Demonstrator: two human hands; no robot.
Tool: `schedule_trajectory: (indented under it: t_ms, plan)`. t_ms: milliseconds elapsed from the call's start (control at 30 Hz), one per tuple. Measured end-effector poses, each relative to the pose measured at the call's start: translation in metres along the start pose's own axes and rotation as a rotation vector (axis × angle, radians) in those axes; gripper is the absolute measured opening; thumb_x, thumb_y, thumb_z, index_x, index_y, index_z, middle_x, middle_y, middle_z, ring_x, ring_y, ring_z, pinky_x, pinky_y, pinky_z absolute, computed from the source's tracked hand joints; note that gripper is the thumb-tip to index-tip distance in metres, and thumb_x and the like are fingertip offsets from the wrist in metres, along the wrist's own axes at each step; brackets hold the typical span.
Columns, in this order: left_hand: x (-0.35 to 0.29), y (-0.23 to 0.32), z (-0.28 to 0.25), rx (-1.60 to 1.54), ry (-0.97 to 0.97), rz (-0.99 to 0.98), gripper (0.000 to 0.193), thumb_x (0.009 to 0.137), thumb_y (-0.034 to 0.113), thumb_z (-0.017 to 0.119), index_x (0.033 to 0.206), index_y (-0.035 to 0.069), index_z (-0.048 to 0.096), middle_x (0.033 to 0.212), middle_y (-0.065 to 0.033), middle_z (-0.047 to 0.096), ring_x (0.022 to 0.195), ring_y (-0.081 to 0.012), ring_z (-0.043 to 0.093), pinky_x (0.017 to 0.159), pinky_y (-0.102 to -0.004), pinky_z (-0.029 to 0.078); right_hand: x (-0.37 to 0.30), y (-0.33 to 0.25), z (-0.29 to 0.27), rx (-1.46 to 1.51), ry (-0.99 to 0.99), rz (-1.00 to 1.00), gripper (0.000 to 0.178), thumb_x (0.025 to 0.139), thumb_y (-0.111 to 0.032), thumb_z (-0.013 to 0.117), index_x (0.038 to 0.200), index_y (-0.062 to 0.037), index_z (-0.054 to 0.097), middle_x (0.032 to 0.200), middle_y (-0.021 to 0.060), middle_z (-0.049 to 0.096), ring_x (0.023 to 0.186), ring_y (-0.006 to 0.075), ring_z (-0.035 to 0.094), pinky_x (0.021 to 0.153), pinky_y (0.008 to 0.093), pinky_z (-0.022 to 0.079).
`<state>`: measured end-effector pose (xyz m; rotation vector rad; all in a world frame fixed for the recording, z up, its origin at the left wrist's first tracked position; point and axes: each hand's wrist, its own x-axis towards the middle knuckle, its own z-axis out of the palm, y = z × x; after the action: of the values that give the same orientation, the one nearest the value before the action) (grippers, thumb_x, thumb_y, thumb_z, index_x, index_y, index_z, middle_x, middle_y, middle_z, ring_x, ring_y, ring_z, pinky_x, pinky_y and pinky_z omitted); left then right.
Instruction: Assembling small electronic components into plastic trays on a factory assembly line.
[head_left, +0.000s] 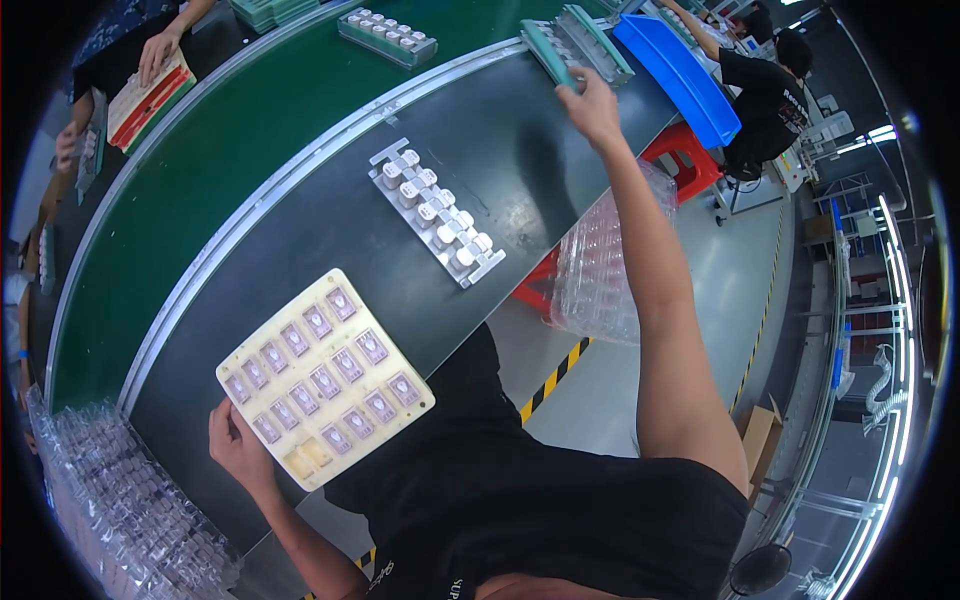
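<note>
My left hand (pixel 240 445) is closed on the near left edge of a cream fixture plate (pixel 330 365). Rows of small pinkish rectangular parts sit in the plate's pockets, and one pocket at its lower end shows bare cream material. Some of my left fingers are hidden under the plate. Far out to the right, my right hand (pixel 592 108) grips the end of a green tray (pixel 548 55) with its fingertips. Between my hands lies a grey metal rack (pixel 425 215) carrying two rows of white capped pieces.
A blue bin (pixel 680 80) stands beyond my right hand, near a red stool (pixel 690 165). Plastic-wrapped trays (pixel 120 500) fill the left corner. Across the green conveyor belt (pixel 270 130), a co-worker's hand (pixel 158 55) rests on a red-and-cream block. Another white-piece tray (pixel 388 38) sits on the belt.
</note>
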<state>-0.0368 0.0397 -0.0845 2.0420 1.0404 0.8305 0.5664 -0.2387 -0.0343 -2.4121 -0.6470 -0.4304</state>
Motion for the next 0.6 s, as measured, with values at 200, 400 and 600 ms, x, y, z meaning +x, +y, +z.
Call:
schedule_trajectory:
  t_ms: [200, 400, 600]
  plan:
    - [-0.004, -0.003, 0.0, 0.051, 0.018, -0.013, 0.016, 0.096, 0.0, 0.057, 0.106, -0.005, 0.068, 0.084, -0.0071, 0.063, 0.071, -0.0111, 0.056, 0.063, -0.0267, 0.044, 0.07, 0.034, 0.014, -0.368, 0.069, 0.004, 0.032, 0.092, -0.027, 0.063, 0.122, -0.017, 0.063, 0.105, 0.0217, 0.072, 0.099, 0.0427, 0.068, 0.088, 0.0524, 0.053]
    - [-0.004, 0.011, -0.003, 0.125, 0.043, -0.031, 0.013, 0.094, -0.001, 0.058, 0.102, -0.006, 0.067, 0.078, -0.0098, 0.06, 0.068, -0.013, 0.053, 0.063, -0.0275, 0.044, 0.08, 0.063, 0.031, -0.457, 0.025, -0.053, 0.037, 0.094, -0.034, 0.061, 0.126, -0.017, 0.068, 0.11, 0.0208, 0.072, 0.105, 0.0399, 0.068, 0.092, 0.0499, 0.053]
    - [0.001, 0.022, -0.002, 0.137, 0.064, 0.008, 0.012, 0.093, 0.0, 0.061, 0.1, -0.002, 0.07, 0.078, -0.0132, 0.062, 0.067, -0.0189, 0.06, 0.063, -0.0309, 0.048, -0.045, -0.044, 0.009, 0.26, -0.147, -0.133, 0.037, 0.098, -0.03, 0.065, 0.124, -0.0052, 0.068, 0.103, 0.013, 0.073, 0.096, 0.0207, 0.069, 0.088, 0.0329, 0.052]
